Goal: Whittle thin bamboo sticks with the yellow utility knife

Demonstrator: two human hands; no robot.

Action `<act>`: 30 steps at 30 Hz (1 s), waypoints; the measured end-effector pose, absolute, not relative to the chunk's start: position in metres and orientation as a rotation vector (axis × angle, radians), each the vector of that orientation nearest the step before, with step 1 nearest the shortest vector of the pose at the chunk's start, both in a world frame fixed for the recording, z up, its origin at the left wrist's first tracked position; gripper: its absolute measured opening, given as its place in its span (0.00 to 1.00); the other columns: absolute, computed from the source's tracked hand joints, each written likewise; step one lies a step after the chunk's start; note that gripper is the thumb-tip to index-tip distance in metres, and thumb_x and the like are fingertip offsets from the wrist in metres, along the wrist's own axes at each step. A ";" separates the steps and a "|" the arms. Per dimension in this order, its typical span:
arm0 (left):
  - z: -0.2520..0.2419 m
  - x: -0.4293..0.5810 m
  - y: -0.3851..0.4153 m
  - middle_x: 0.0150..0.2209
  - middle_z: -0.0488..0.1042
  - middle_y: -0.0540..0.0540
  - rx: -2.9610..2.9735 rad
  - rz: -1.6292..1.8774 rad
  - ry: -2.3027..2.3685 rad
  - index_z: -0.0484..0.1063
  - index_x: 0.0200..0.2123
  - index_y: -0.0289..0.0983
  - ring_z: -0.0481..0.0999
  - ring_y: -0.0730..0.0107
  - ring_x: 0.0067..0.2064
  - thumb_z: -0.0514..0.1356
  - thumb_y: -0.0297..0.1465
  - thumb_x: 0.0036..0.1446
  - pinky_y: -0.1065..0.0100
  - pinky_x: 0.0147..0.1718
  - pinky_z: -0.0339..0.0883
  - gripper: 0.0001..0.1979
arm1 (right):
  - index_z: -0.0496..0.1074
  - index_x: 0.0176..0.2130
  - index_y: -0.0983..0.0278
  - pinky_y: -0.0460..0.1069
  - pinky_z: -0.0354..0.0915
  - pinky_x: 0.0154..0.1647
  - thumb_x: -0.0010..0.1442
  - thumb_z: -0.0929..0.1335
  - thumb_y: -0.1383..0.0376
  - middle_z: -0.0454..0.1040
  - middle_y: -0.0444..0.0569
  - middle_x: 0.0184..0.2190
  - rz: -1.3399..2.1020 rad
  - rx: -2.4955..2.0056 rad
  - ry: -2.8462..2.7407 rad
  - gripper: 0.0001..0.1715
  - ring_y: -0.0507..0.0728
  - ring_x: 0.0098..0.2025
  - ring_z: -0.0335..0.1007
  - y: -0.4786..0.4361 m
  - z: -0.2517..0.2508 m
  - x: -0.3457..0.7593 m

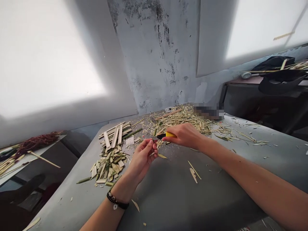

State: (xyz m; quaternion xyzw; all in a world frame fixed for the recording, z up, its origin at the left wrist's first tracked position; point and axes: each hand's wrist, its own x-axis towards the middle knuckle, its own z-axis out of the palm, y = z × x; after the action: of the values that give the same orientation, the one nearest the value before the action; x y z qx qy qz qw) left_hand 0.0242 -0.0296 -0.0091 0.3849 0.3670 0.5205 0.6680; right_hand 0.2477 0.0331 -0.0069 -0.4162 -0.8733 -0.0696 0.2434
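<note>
My left hand [141, 157], with a dark beaded bracelet [115, 201] at the wrist, pinches a small greenish piece of bamboo [154, 140] between thumb and fingers. My right hand [185, 134] is wrapped round a yellow and black utility knife [170, 134]. The knife's front end points left and meets the bamboo piece at my left fingertips; its blade is too small to make out. Beneath the hands lies the grey table [168, 192]. Left of my left hand is a heap of short bamboo pieces [112, 165], with longer bamboo strips [115, 136] behind it.
A wide pile of thin bamboo shavings [190, 120] covers the table's far end, with a blurred-out object [209, 111] beside it. Loose slivers [193, 175] lie nearer. A side table at left carries reddish-brown cord [38, 142]. At right, a dark cap [281, 80] overhangs another table.
</note>
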 end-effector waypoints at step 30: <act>-0.012 0.037 -0.042 0.30 0.72 0.49 0.869 1.068 0.833 0.76 0.39 0.33 0.73 0.75 0.31 0.73 0.38 0.53 0.73 0.31 0.70 0.17 | 0.72 0.40 0.62 0.50 0.46 0.27 0.67 0.47 0.33 0.72 0.53 0.23 -0.257 -1.727 -1.571 0.46 0.59 0.24 0.62 0.070 0.010 0.329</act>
State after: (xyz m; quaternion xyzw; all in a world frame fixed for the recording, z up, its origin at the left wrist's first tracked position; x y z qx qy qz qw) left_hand 0.0374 -0.0419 -0.0118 0.3892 0.3729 0.4780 0.6935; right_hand 0.3291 0.0703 0.0099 -0.6783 -0.6169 -0.1011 0.3861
